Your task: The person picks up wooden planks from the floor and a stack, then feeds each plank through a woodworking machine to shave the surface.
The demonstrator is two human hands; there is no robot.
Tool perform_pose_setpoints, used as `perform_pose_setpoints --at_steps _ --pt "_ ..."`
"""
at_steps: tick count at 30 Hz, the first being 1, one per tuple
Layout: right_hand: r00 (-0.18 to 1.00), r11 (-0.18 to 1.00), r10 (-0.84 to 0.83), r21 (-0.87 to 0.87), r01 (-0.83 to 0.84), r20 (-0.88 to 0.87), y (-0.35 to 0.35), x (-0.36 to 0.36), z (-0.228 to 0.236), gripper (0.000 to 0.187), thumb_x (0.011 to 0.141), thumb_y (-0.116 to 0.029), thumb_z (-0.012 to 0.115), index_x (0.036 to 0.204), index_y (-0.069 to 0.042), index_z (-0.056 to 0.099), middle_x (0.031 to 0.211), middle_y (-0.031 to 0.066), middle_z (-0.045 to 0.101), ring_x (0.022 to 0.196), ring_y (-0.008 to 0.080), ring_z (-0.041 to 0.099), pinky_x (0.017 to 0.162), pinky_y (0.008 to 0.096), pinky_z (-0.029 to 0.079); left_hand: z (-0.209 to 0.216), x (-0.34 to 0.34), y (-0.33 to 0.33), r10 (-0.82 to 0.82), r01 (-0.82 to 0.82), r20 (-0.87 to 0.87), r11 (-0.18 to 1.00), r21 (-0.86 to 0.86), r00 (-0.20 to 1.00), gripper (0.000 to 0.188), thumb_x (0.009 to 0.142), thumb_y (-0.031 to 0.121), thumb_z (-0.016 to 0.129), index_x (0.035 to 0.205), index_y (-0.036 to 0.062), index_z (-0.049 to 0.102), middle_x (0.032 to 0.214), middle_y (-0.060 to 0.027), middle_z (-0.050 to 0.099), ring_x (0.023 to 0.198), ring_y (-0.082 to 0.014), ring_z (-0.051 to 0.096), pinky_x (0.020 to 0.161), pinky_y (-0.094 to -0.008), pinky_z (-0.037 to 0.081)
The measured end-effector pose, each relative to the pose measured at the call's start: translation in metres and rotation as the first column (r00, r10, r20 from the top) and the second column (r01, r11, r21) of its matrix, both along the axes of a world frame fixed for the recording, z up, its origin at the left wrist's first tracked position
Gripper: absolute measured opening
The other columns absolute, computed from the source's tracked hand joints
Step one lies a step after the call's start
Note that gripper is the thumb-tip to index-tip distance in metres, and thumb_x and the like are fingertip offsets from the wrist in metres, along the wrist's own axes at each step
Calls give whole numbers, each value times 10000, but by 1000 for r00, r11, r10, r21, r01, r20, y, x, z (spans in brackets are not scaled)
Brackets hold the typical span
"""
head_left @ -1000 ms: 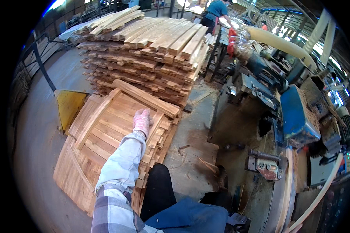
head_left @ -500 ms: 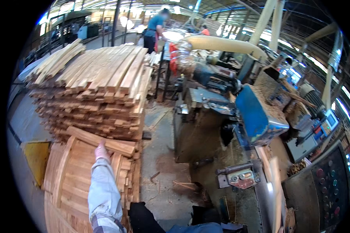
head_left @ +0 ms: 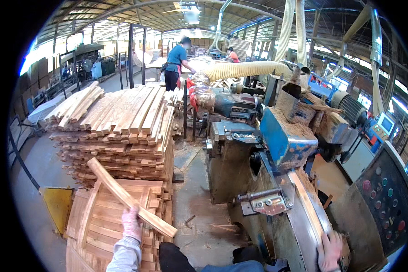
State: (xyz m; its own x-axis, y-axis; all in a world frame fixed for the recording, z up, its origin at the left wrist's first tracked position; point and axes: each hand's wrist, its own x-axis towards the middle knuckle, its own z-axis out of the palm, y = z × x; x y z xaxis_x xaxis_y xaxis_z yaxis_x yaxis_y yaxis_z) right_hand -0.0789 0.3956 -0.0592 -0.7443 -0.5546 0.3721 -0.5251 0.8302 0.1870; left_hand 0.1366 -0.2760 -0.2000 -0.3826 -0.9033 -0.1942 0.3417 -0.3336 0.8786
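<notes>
"How's the bare wooden plank (head_left: 118, 188) sitting?"
"Slantwise, left of the blue machine housing (head_left: 283, 145) and nearer the viewer. It's straight, slim and light brown, its far end pointing left, the near one right."
"And the pale wooden strip (head_left: 307, 201)?"
"Long, narrow, stretching toward the viewer from the housing's lower edge. Whether it runs on underneath, I can't tell; its near end's hidden."
</notes>
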Motion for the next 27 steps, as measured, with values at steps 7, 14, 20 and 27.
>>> perform_pose_setpoints --at_steps 7,14,20,27 --pt "987 903 149 -399 -158 -54 -99 -99 -32 400 869 -219 713 1246 -89 674 1189 197 680 1138 403 618 993 509 483 48 -30 135 -270 267 31 919 -290 962 480 908 262 771 1296 41 593 1054 -25 657 888 -138 634 756 -300 534" --pt "888 913 352 -317 -256 295 -142 88 48 883 675 -385 883 1424 -63 544 1372 223 591 1181 421 622 999 502 517 97 -117 339 -575 528 -274 818 -229 771 528 936 292 794 1318 15 558 1138 -58 652 993 -162 625 888 -328 536" --pt "990 900 -27 -427 85 140 22 151 3 784 681 -130 839 1425 -38 611 1159 204 696 1061 376 670 940 445 530 85 -120 395 -948 920 -182 303 -249 263 747 958 131 764 1585 51 367 1330 -110 589 1101 -147 602 959 -314 537" --pt "948 892 -285 -322 317 144 95 216 -15 763 734 -78 745 1477 -41 573 1248 213 677 1120 384 642 990 449 499 12 -96 310 -841 845 105 516 -144 531 687 976 182 725 1543 -16 391 1204 -92 656 1030 -154 632 903 -307 552"
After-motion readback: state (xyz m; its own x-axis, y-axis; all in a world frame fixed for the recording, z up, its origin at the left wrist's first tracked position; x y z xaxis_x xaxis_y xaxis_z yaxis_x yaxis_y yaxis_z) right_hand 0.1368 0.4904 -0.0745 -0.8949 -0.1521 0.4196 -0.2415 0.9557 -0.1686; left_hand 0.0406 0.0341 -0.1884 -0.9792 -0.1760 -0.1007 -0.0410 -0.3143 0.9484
